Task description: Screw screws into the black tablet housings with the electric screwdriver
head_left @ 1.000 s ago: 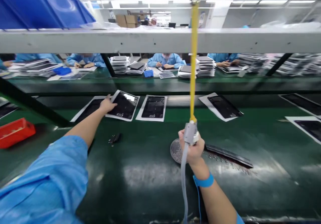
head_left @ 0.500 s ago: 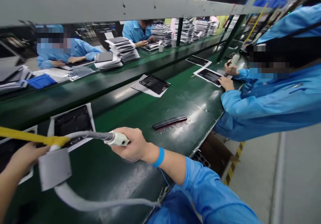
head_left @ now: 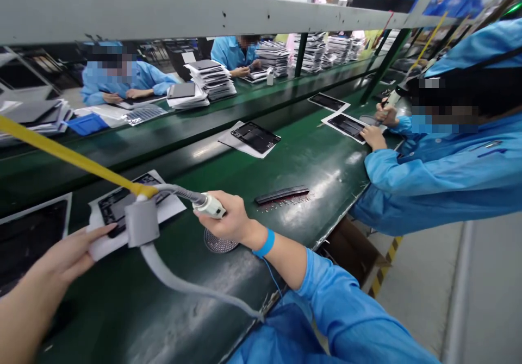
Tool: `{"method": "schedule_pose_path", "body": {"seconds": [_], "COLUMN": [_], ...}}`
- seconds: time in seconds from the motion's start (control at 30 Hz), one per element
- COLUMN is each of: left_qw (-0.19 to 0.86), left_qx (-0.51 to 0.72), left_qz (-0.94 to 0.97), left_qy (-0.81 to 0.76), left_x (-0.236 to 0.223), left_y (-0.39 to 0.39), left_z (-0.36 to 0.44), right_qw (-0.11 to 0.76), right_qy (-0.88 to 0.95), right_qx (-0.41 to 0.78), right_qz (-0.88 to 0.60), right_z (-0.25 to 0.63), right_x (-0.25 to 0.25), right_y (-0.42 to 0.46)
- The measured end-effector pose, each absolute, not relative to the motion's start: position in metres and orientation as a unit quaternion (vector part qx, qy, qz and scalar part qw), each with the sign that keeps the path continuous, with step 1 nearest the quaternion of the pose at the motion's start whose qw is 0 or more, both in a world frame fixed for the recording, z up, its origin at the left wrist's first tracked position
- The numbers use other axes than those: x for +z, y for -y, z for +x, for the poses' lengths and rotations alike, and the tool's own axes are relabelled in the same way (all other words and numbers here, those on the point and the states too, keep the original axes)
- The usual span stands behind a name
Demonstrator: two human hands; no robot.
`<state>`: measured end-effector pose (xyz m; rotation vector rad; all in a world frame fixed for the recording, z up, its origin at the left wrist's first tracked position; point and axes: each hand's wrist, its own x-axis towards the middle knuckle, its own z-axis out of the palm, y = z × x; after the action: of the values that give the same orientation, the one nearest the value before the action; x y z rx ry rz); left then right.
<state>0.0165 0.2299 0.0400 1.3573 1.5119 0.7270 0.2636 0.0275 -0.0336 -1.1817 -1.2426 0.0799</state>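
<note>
The left hand [head_left: 67, 258] is pinching a dark panel [head_left: 116, 206] and its paper [head_left: 171, 206] together over the tabletop [head_left: 297, 157], probably steadying both, while the right hand [head_left: 230, 217] is curling its fingers round a tool [head_left: 209, 206], whose cord [head_left: 183, 285] is hanging from a strap [head_left: 65, 152], likely easing its weight.

No readable text or numbers anywhere here.

The panel [head_left: 115, 204] lies on paper [head_left: 172, 205], left of the disc [head_left: 219, 244].

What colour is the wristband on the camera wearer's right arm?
The wristband is bright blue; it shows best in the head view.
</note>
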Motion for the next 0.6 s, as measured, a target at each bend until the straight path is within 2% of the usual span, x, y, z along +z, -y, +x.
{"method": "schedule_pose_path", "body": {"seconds": [0.07, 0.17, 0.3, 0.4, 0.5, 0.6], "left_qw": [0.534, 0.535, 0.586, 0.609, 0.572, 0.443], "left_qx": [0.266, 0.266, 0.254, 0.233, 0.201, 0.161], "left_qz": [0.527, 0.530, 0.474, 0.469, 0.538, 0.660], "left_qy": [-0.605, -0.602, -0.606, -0.595, -0.586, -0.585], "left_x": [0.024, 0.001, -0.025, -0.036, -0.042, -0.042], "left_y": [-0.201, -0.134, -0.035, 0.016, 0.034, 0.016], "left_z": [-0.001, -0.030, -0.064, -0.082, -0.100, -0.119], "right_qw": [0.642, 0.648, 0.682, 0.669, 0.657, 0.648], "right_qy": [0.546, 0.538, 0.523, 0.501, 0.492, 0.495], "right_qx": [0.040, 0.038, 0.009, 0.005, 0.025, 0.030], "right_qz": [-0.537, -0.537, -0.511, -0.549, -0.571, -0.578], "right_z": [0.266, 0.268, 0.268, 0.269, 0.271, 0.274], "right_x": [-0.033, -0.034, -0.038, -0.045, -0.054, -0.058], "right_y": [-0.026, -0.022, -0.014, -0.011, -0.007, 0.001]}}
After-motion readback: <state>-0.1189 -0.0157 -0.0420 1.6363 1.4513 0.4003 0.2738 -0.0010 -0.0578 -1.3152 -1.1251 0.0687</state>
